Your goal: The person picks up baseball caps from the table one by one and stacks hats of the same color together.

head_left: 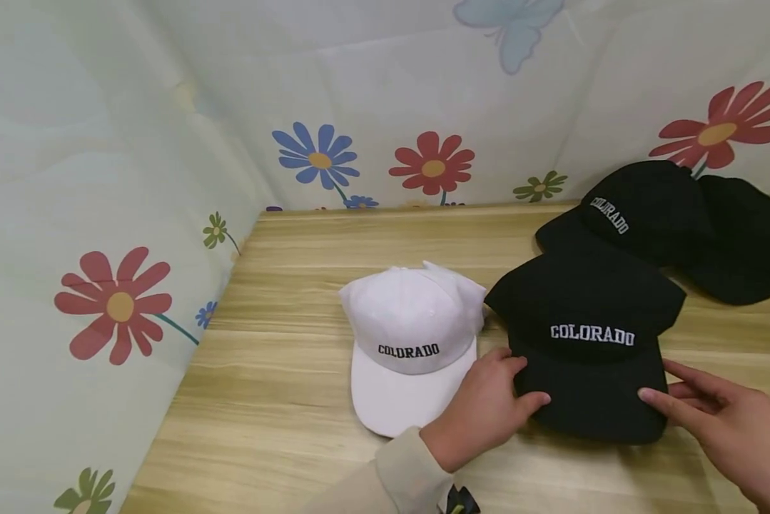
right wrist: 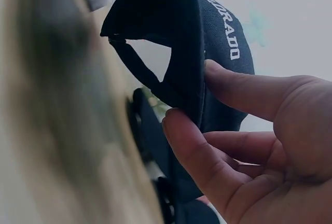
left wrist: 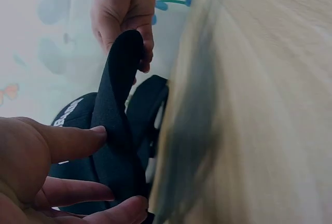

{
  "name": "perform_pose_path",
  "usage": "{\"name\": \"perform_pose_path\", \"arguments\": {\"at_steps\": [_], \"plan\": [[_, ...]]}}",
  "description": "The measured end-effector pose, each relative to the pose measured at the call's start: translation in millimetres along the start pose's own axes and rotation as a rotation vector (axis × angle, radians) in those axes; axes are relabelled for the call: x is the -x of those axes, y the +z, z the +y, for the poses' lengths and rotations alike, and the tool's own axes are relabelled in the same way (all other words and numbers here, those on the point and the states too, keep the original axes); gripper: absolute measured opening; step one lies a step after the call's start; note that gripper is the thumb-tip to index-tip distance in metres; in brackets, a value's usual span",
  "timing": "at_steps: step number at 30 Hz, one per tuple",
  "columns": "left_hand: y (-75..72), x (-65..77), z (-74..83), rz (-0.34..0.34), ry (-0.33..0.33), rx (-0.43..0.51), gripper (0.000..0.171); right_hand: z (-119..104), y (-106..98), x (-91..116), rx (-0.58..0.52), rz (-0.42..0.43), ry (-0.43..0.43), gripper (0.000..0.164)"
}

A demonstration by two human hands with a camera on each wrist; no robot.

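A flowered backdrop point(head_left: 372, 86) rises behind the wood-grain worktop point(head_left: 262, 385). A white cap point(head_left: 413, 314) rests beside the left hand point(head_left: 484, 407); two rear caps point(head_left: 664, 214), both black, overlap at far right. Left hand and right hand point(head_left: 738, 421) pinch opposite brim edges of the black cap point(head_left: 586, 371) between them.

Below the fingers point(head_left: 699, 376) we see a wood table point(head_left: 262, 357). Beyond them rises a pale wall point(head_left: 385, 86) with red, blue and green flowers point(head_left: 432, 169) and a blue butterfly point(head_left: 516, 25); left of them we see another flowered wall point(head_left: 38, 178).
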State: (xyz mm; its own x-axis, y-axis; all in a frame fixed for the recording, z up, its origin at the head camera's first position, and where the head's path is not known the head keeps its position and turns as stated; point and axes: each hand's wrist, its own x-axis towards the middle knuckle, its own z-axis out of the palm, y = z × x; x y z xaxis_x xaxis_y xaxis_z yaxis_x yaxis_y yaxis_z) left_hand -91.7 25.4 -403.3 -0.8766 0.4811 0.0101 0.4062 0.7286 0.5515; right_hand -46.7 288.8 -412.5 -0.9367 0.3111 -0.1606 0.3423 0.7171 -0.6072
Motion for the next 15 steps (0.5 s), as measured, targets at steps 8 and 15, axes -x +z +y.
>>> {"name": "perform_pose_path", "arguments": {"at_steps": [8, 15], "plan": [[12.8, 0.3, -1.1, -0.065, -0.014, -0.084, 0.046, 17.5, 4.0, -5.0, 0.063, -0.076, 0.0, 0.085], [16.6, 4.9, -0.1, -0.081, 0.047, -0.213, 0.037, 26.4, 7.1, -7.6, 0.115, -0.269, 0.006, 0.092]]}}
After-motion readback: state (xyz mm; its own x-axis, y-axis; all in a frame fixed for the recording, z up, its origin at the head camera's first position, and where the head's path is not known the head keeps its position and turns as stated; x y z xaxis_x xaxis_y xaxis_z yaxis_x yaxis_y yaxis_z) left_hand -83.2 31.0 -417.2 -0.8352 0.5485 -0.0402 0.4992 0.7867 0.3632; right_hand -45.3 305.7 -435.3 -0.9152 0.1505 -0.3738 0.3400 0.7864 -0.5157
